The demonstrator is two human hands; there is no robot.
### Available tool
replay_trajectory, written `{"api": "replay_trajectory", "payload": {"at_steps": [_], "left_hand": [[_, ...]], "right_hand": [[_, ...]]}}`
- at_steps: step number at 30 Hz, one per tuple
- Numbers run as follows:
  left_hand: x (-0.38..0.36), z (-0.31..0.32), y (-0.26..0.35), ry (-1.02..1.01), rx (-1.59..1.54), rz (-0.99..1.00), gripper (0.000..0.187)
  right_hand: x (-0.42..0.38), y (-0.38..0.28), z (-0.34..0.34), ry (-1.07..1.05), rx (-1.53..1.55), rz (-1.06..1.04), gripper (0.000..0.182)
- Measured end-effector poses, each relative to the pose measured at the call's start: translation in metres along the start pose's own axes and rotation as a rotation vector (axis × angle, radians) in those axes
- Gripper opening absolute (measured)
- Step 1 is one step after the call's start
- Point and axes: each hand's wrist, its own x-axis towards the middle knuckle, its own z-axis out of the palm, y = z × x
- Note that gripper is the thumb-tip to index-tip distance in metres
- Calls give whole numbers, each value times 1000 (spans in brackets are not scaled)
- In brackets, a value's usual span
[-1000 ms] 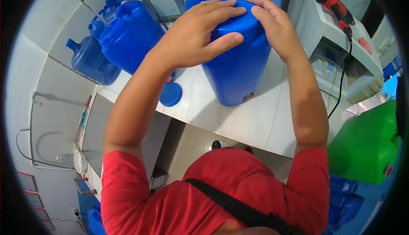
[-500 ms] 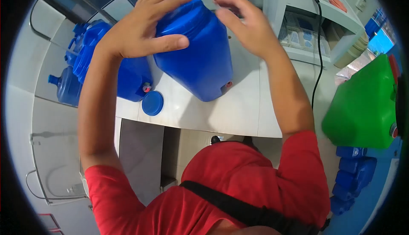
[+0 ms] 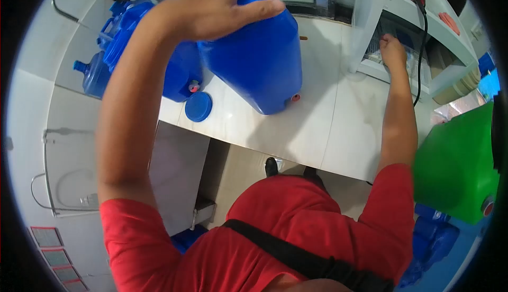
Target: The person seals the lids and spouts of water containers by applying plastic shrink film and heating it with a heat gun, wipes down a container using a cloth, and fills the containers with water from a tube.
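My left hand (image 3: 222, 9) lies across the top of a big blue plastic water container (image 3: 254, 61), fingers stretched out and thumb apart. That container stands on the white counter (image 3: 317, 117), with a small reddish spout hole (image 3: 296, 97) low on its side. Inside the opening of a white shelf unit (image 3: 369, 9), my right hand (image 3: 392, 51) has its fingers curled together near clear packaged items. Whatever those fingers may hold cannot be made out. A round blue lid (image 3: 198, 106) rests flat on the counter near a second blue container (image 3: 182, 69).
Blue water jugs (image 3: 94, 75) stand at the left. At the right is a large green container (image 3: 455, 159). A black cable (image 3: 425, 43) hangs down the front of the shelf unit, close to my right forearm.
My right hand has left the blue container's side and reached right into the shelf unit. My left hand stays on the container's top. The camera view has shifted rightward.
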Motion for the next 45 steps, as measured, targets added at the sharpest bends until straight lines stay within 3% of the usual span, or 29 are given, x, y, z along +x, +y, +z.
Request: {"api": "replay_trajectory", "payload": {"at_steps": [1, 4, 9, 11, 12, 14, 15, 17, 21, 23, 24, 25, 26, 27, 28, 30, 31, 34, 35, 36, 38, 39, 40, 41, 43, 44, 45], "left_hand": [[1, -8, 7, -46, 19, -64, 93], [14, -20, 16, -169, 120, -235, 92], [42, 4, 6, -175, 191, -523, 90], [54, 27, -26, 64, 169, -361, 98], [51, 21, -26, 71, 176, -365, 98], [42, 10, -29, -20, 113, -256, 115], [37, 7, -38, -17, 121, -257, 115], [25, 5, -59, 64, 132, 34, 95], [2, -12, -67, 77, -211, -144, 104], [1, 34, -107, 584, -516, 95, 62], [-9, 55, -104, 808, -705, 63, 53], [-29, 64, -96, 762, -830, 59, 41], [-45, 80, -93, 697, -923, 187, 37], [-69, 90, -84, 515, -1106, 172, 36], [-83, 104, -82, 498, -1111, 293, 40], [-107, 120, -69, 679, -882, 302, 43], [-119, 132, -72, 626, -836, 253, 53], [-125, 176, -67, 103, -1436, 94, 54], [-119, 190, -62, -137, -1695, 10, 55], [-117, 195, -56, -231, -1736, -43, 59], [-107, 214, -53, -169, -1654, 21, 57], [-105, 223, -51, -101, -1568, 83, 55], [-103, 210, -43, -115, -1686, 12, 43], [-104, 205, -40, -26, -1630, -61, 27], [-107, 201, -38, 23, -1800, -179, 22], [-109, 208, -43, -1, -1724, -185, 21], [-110, 209, -39, -23, -1735, -177, 21]], "right_hand": [[2, -15, -7, -90, -286, 44, 25], [26, 13, 19, -185, -473, -48, 25], [27, 6, 19, -198, -491, -61, 20], [26, 3, 13, -199, -489, -32, 17], [25, 7, 17, -173, -501, -76, 18], [28, 13, 26, -144, -501, -117, 19], [30, 18, 30, -155, -494, -99, 20], [33, 22, 31, -163, -487, -83, 21], [48, 49, 35, 221, -29, 151, 31], [56, 73, 45, 396, 158, 241, 35], [34, 54, 40, 456, 541, 239, 34], [2, 20, 23, 507, 924, 235, 34], [-28, -2, 10, 474, 954, 217, 35], [-58, -22, 0, 442, 981, 203, 36], [-85, -39, -6, 443, 989, 200, 35], [-136, -86, -30, 372, 967, 223, 34], [-158, -111, -45, 301, 935, 245, 33], [-213, -140, -50, 181, 811, 128, 27], [-223, -163, -58, 125, 684, -160, 26], [-233, -190, -70, 66, 548, -439, 26], [-243, -237, -81, -71, 508, -797, 28], [-248, -250, -77, -107, 501, -879, 30], [-252, -258, -75, -153, 491, -957, 33], [-256, -263, -76, -170, 469, -921, 33], [-255, -268, -77, -249, 636, -779, 39], [-254, -265, -73, -252, 620, -756, 39], [-254, -260, -67, -253, 744, -543, 39]]}}
